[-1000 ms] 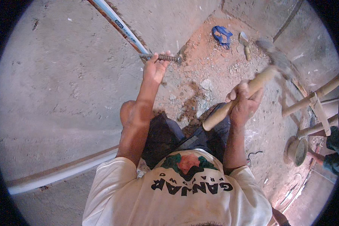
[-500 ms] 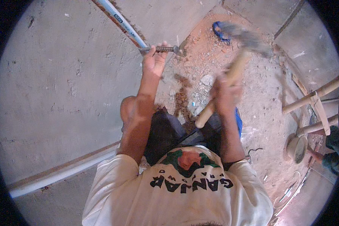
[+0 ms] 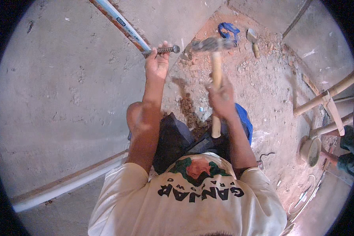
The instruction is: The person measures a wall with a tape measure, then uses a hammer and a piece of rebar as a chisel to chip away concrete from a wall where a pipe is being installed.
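Note:
My left hand (image 3: 158, 65) is closed around a ribbed steel chisel (image 3: 166, 50), with some fingers stretched along it. The chisel's tip meets the wall by the end of a pale pipe (image 3: 124, 24) set in a groove. Its blunt head points right, toward the hammer. My right hand (image 3: 222, 96) grips the wooden handle of a hammer (image 3: 216, 70). The hammer's dark metal head is blurred and stands a short gap to the right of the chisel's head.
Rubble (image 3: 192, 104) covers the floor before my knees. Beyond lie a blue strap-like thing (image 3: 229, 33) and a trowel (image 3: 252, 37). At right are wooden poles (image 3: 328, 92), a bucket (image 3: 310, 151), another person's hand (image 3: 329, 157) and a cable (image 3: 303, 200). A second pipe (image 3: 67, 183) runs along the wall, lower left.
The hammer has swung left, from the upper right to close by the chisel's head. The trowel behind it has come into sight. My left hand still holds the chisel at the wall.

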`<state>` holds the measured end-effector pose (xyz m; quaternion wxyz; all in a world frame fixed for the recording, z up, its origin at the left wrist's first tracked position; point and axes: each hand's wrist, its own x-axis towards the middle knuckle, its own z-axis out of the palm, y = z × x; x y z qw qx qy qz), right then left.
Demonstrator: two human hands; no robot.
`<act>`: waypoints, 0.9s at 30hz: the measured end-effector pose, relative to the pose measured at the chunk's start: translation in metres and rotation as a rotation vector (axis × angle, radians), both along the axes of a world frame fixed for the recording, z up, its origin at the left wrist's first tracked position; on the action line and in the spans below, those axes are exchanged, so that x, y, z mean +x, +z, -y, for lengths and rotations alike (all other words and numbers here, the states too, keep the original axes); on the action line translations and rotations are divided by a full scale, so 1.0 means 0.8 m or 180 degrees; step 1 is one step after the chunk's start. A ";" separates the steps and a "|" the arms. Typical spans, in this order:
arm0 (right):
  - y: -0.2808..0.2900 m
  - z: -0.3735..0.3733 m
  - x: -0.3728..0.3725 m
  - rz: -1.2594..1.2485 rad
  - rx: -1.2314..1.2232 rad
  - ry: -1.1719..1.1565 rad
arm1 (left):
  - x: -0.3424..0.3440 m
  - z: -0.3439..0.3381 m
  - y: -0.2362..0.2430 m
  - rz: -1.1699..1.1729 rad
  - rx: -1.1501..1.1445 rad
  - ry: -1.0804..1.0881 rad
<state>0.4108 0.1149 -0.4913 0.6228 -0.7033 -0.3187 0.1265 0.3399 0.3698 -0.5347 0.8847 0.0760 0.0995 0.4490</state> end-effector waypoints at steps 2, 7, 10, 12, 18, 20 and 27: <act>0.053 0.020 0.007 -0.0900 0.0225 -0.0057 | 0.002 0.003 -0.001 -0.0016 0.0042 0.0013; 0.109 0.012 0.011 -0.0887 0.1930 -0.1149 | 0.004 0.017 0.009 -0.0231 0.0190 0.0062; 0.030 -0.003 -0.017 -0.0680 0.0283 -0.1281 | 0.013 0.019 0.017 -0.0214 0.0137 0.0095; -0.052 -0.037 -0.038 0.1596 -0.0247 -0.0506 | 0.009 0.010 0.005 -0.0209 0.0193 0.0098; 0.033 0.010 -0.009 -0.0237 0.0282 -0.0127 | -0.007 -0.017 -0.004 0.0065 0.0283 -0.0054; 0.083 0.016 -0.016 -0.0790 0.1118 -0.0565 | -0.012 -0.003 0.002 -0.0098 0.0153 0.0050; -0.030 -0.037 -0.049 0.1488 0.0174 -0.0859 | -0.001 -0.007 0.001 0.0010 0.0046 -0.0147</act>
